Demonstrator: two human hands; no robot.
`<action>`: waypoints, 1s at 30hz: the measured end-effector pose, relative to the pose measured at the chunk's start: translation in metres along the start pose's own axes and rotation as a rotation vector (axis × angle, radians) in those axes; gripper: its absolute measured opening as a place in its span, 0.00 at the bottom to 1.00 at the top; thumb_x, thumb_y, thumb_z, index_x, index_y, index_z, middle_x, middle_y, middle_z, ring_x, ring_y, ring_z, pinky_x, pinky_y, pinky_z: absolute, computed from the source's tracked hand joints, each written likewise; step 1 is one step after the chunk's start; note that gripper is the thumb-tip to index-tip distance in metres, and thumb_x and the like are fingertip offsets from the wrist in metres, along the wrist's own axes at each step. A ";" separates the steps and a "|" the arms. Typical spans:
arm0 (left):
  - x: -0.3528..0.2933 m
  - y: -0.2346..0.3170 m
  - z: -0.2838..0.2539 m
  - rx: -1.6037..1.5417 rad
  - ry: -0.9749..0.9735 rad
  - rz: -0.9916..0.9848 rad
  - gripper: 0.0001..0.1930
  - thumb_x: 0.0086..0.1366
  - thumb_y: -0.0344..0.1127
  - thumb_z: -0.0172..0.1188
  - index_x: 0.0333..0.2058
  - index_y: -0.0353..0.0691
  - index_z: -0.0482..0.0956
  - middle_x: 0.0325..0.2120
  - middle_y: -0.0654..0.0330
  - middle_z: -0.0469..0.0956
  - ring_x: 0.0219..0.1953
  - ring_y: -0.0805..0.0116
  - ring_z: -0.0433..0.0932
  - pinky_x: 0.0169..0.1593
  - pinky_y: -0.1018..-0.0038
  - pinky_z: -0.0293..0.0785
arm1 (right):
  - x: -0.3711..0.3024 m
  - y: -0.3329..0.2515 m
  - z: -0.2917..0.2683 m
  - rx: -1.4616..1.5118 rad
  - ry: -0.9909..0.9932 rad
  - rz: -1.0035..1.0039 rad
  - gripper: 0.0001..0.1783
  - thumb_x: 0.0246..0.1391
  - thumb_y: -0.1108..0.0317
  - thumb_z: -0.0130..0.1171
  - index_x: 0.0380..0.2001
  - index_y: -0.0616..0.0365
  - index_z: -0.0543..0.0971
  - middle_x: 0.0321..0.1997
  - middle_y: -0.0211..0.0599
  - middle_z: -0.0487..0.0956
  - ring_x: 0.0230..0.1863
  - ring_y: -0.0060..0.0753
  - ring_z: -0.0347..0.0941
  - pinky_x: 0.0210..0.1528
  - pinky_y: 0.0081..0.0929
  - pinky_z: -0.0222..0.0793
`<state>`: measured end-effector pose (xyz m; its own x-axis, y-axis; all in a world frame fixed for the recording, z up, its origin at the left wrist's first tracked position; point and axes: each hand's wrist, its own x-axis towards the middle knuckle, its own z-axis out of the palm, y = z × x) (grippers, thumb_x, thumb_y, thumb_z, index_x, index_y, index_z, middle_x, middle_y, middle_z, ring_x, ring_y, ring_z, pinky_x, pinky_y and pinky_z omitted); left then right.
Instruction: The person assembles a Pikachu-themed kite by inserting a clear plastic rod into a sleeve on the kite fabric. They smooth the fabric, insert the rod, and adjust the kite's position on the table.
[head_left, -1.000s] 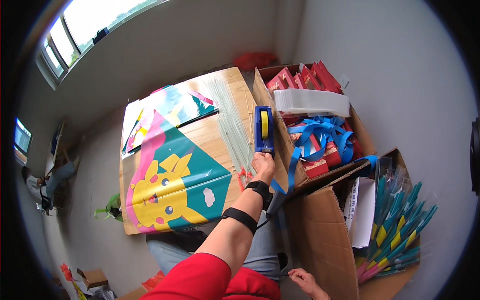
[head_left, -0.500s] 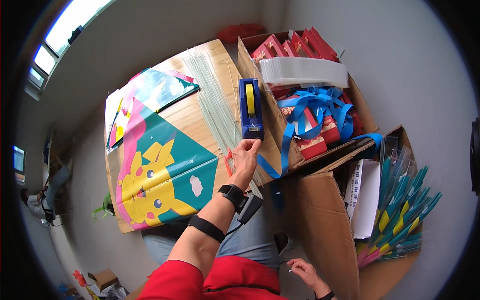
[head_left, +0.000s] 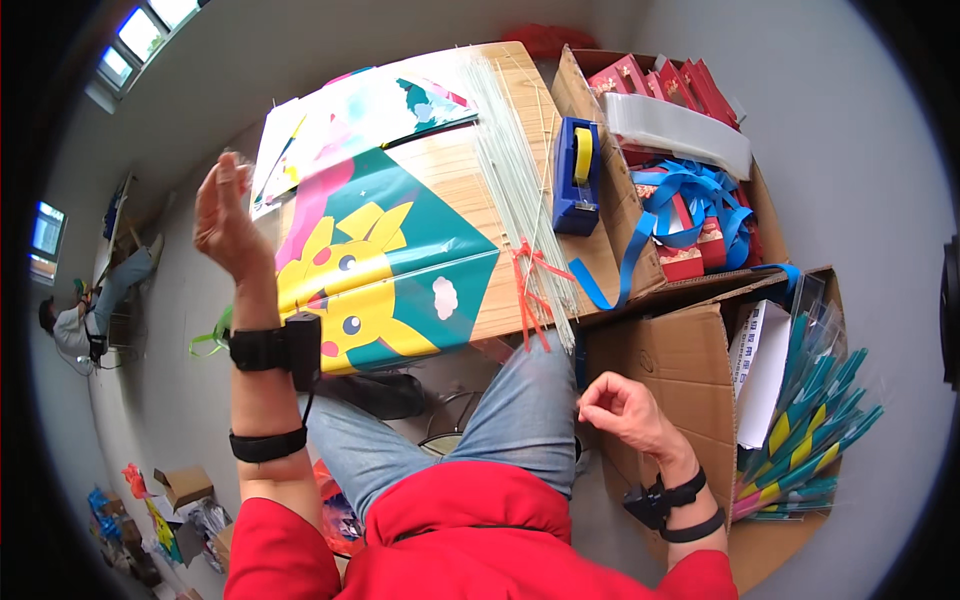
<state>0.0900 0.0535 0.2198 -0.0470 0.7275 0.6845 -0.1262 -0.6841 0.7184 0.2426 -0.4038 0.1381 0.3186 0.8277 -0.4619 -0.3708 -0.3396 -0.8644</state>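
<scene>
Left hand (head_left: 225, 215) is raised at the upper left of the frame, clear of the tabletop (head_left: 480, 170), palm turned and fingers pinched on something small and transparent at its tip; what it is cannot be told. One second ago this hand was at the blue tape dispenser (head_left: 577, 175) in the upper centre; half a second ago it was drawing back below it. It is now well apart from the dispenser, which suggests a strip of tape has been pulled off and carried to the kite side.

Right hand (head_left: 622, 410) hangs in the lower right, loosely curled and grasping nothing visible, just in front of the cardboard box (head_left: 680, 380).

Kite (head_left: 390, 265), teal and pink with a yellow cartoon figure, lies flat in the centre, overhanging the near tabletop edge above the knees. A bundle of clear rods (head_left: 520, 180) runs diagonally just right of it, tied with red string (head_left: 530, 280) at the near end. A blue ribbon (head_left: 640, 230) trails from the upper box of red packets (head_left: 670, 90) over the tabletop's right edge.

Open room lies at the left, beside and above the kite, where the raised hand stands over bare floor. The right side is crowded: dispenser, rods, ribbon and boxes sit close together along that edge.
</scene>
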 end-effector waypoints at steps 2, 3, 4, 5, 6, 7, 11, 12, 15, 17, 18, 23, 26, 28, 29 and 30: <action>0.020 0.010 -0.054 0.135 0.110 0.050 0.11 0.63 0.39 0.64 0.38 0.37 0.84 0.32 0.58 0.84 0.36 0.72 0.82 0.44 0.76 0.77 | 0.023 -0.025 0.013 -0.053 -0.048 -0.071 0.08 0.56 0.75 0.59 0.38 0.60 0.72 0.34 0.25 0.75 0.36 0.14 0.71 0.41 0.15 0.69; 0.027 0.007 -0.084 0.160 0.157 0.024 0.12 0.62 0.39 0.64 0.39 0.36 0.84 0.32 0.58 0.84 0.35 0.72 0.82 0.44 0.75 0.77 | 0.034 -0.036 0.020 -0.074 -0.089 -0.090 0.09 0.56 0.75 0.60 0.38 0.59 0.72 0.34 0.25 0.74 0.36 0.14 0.71 0.41 0.15 0.69; 0.030 0.003 -0.113 0.200 0.212 -0.023 0.12 0.62 0.38 0.65 0.39 0.35 0.84 0.32 0.58 0.84 0.35 0.72 0.82 0.45 0.76 0.77 | 0.044 -0.046 0.028 -0.095 -0.126 -0.107 0.09 0.56 0.75 0.60 0.39 0.59 0.71 0.34 0.24 0.73 0.36 0.13 0.70 0.41 0.15 0.68; 0.034 0.001 -0.145 0.171 0.259 -0.085 0.12 0.62 0.36 0.65 0.39 0.34 0.83 0.32 0.57 0.84 0.35 0.72 0.82 0.45 0.77 0.77 | 0.054 -0.056 0.040 -0.091 -0.154 -0.103 0.11 0.55 0.74 0.61 0.40 0.60 0.71 0.34 0.24 0.74 0.36 0.13 0.70 0.41 0.14 0.67; 0.031 -0.002 -0.170 0.186 0.295 -0.130 0.11 0.62 0.35 0.65 0.39 0.35 0.83 0.33 0.57 0.83 0.35 0.72 0.81 0.44 0.78 0.77 | 0.061 -0.063 0.049 -0.126 -0.159 -0.096 0.11 0.55 0.74 0.61 0.40 0.60 0.71 0.34 0.24 0.74 0.36 0.13 0.70 0.40 0.14 0.67; 0.025 -0.008 -0.195 0.179 0.316 -0.174 0.10 0.61 0.34 0.65 0.39 0.35 0.83 0.33 0.58 0.83 0.35 0.72 0.81 0.44 0.78 0.78 | 0.068 -0.069 0.058 -0.161 -0.166 -0.090 0.12 0.55 0.74 0.62 0.40 0.61 0.71 0.33 0.24 0.74 0.35 0.13 0.70 0.40 0.14 0.67; -0.018 -0.033 -0.271 0.019 0.423 -0.458 0.08 0.61 0.33 0.66 0.37 0.37 0.83 0.32 0.60 0.83 0.34 0.73 0.81 0.42 0.79 0.78 | 0.091 -0.079 0.087 -0.336 -0.147 -0.035 0.08 0.54 0.71 0.63 0.34 0.61 0.76 0.31 0.24 0.76 0.33 0.12 0.69 0.35 0.14 0.66; -0.033 -0.038 -0.274 -0.042 0.428 -0.529 0.08 0.60 0.33 0.66 0.37 0.38 0.82 0.32 0.61 0.82 0.33 0.74 0.81 0.41 0.80 0.78 | 0.095 -0.075 0.090 -0.338 -0.124 -0.021 0.07 0.54 0.71 0.63 0.33 0.60 0.76 0.30 0.23 0.75 0.32 0.12 0.68 0.34 0.13 0.64; -0.066 -0.046 -0.278 0.050 0.550 -0.608 0.10 0.59 0.36 0.68 0.36 0.38 0.82 0.30 0.64 0.82 0.30 0.77 0.79 0.38 0.83 0.76 | 0.105 -0.063 0.097 -0.286 -0.043 0.014 0.06 0.54 0.71 0.62 0.32 0.58 0.75 0.29 0.20 0.72 0.32 0.11 0.66 0.35 0.12 0.60; -0.078 -0.048 -0.287 0.194 0.599 -0.572 0.11 0.60 0.37 0.67 0.36 0.35 0.83 0.28 0.64 0.81 0.29 0.79 0.78 0.36 0.83 0.76 | 0.109 -0.059 0.109 -0.284 -0.015 -0.006 0.06 0.54 0.71 0.62 0.32 0.57 0.75 0.31 0.21 0.73 0.33 0.13 0.67 0.39 0.12 0.61; -0.082 -0.052 -0.295 0.277 0.612 -0.558 0.11 0.61 0.37 0.66 0.36 0.34 0.83 0.29 0.62 0.82 0.29 0.79 0.78 0.36 0.83 0.76 | 0.112 -0.055 0.115 -0.279 -0.010 -0.033 0.06 0.55 0.70 0.62 0.32 0.57 0.75 0.31 0.22 0.74 0.34 0.14 0.68 0.41 0.13 0.62; -0.098 -0.068 -0.302 0.297 0.668 -0.564 0.15 0.61 0.36 0.66 0.42 0.29 0.81 0.30 0.58 0.83 0.31 0.75 0.80 0.38 0.82 0.78 | 0.109 -0.043 0.135 -0.163 0.035 -0.067 0.11 0.55 0.75 0.61 0.40 0.62 0.72 0.33 0.30 0.77 0.36 0.20 0.74 0.43 0.18 0.69; -0.102 -0.073 -0.302 0.178 0.738 -0.655 0.14 0.61 0.35 0.66 0.40 0.31 0.81 0.30 0.59 0.83 0.29 0.76 0.79 0.35 0.83 0.77 | 0.100 -0.046 0.147 -0.181 0.145 -0.100 0.18 0.53 0.79 0.63 0.45 0.64 0.69 0.32 0.31 0.77 0.33 0.17 0.73 0.40 0.14 0.69; -0.110 -0.072 -0.302 0.077 0.734 -0.740 0.10 0.60 0.34 0.67 0.36 0.35 0.81 0.29 0.61 0.82 0.28 0.78 0.79 0.33 0.85 0.77 | 0.097 -0.042 0.142 -0.186 0.175 -0.122 0.18 0.52 0.79 0.63 0.45 0.64 0.69 0.31 0.30 0.77 0.33 0.16 0.72 0.40 0.14 0.69; -0.115 -0.070 -0.304 0.060 0.718 -0.772 0.10 0.60 0.35 0.67 0.36 0.37 0.81 0.29 0.62 0.82 0.28 0.79 0.79 0.32 0.85 0.76 | 0.097 -0.038 0.137 -0.179 0.187 -0.132 0.19 0.52 0.79 0.63 0.46 0.65 0.69 0.31 0.29 0.77 0.33 0.15 0.72 0.40 0.13 0.68; -0.117 -0.067 -0.305 0.043 0.702 -0.801 0.09 0.59 0.36 0.68 0.36 0.38 0.81 0.30 0.63 0.82 0.28 0.80 0.79 0.31 0.86 0.75 | 0.097 -0.035 0.132 -0.177 0.206 -0.140 0.18 0.52 0.79 0.63 0.45 0.65 0.70 0.31 0.29 0.77 0.33 0.15 0.72 0.40 0.13 0.69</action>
<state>-0.1979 0.0303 0.0540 -0.5285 0.8240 -0.2041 -0.3389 0.0157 0.9407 0.1709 -0.2530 0.1496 0.5329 0.7701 -0.3507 -0.1586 -0.3162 -0.9353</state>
